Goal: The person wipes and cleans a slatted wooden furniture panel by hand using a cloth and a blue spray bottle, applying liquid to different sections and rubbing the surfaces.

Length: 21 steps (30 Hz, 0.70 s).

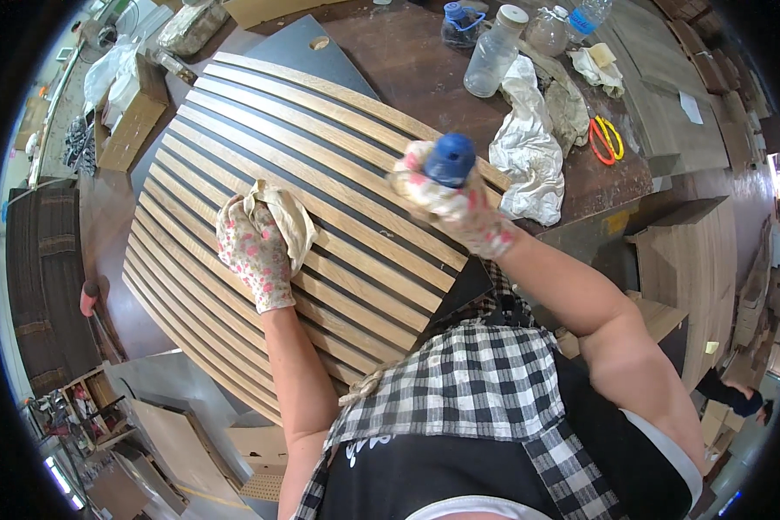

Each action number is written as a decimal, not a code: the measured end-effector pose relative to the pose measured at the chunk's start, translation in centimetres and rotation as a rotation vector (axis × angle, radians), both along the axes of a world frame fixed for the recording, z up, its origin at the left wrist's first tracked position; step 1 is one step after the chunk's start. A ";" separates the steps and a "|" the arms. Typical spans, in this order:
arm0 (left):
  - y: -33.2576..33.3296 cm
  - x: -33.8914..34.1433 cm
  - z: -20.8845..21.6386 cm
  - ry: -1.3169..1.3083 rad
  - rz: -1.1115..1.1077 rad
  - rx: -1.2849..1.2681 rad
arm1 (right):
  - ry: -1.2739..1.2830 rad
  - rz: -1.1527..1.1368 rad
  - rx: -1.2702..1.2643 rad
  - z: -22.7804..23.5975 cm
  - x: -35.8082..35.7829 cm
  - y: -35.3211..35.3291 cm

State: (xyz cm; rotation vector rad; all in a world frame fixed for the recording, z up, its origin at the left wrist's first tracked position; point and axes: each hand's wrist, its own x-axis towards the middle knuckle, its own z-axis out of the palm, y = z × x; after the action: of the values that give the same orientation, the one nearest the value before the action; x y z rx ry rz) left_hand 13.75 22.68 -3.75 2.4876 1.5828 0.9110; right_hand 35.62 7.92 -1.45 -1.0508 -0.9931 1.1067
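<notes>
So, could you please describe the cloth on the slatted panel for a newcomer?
Find the large slatted panel on the brown table. Near its middle, the gloved left hand holds a bunched cream cloth. Unlike the rags beside the bottles, this one is held.

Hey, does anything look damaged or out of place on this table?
A small pale fleck interrupts the even pattern of the slatted panel near the right hand; chip or debris, I can't tell. Otherwise, nothing stands out.

Bright | slatted panel [342,208] glares upper-left | right grip [442,186] blurred | edges bowed
</notes>
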 end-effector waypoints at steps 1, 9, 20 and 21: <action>0.1 0.0 -0.1 -0.002 0.005 -0.003 | 0.433 0.166 -0.004 -0.1 0.2 0.0; 0.2 0.4 0.1 0.056 0.004 0.018 | 0.670 0.197 0.180 -1.1 -1.0 0.6; 0.4 -0.3 -0.3 0.088 0.051 -0.043 | 0.458 0.106 0.052 -2.9 -3.4 1.1; 0.4 0.1 -0.4 0.080 0.042 -0.047 | 0.928 0.385 -0.017 -3.7 -2.2 0.0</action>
State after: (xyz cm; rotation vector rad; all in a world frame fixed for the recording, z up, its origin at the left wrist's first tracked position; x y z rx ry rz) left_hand 13.81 23.09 -4.16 2.4976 1.6652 0.7786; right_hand 33.38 7.96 -5.19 -0.2552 -0.4222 1.6898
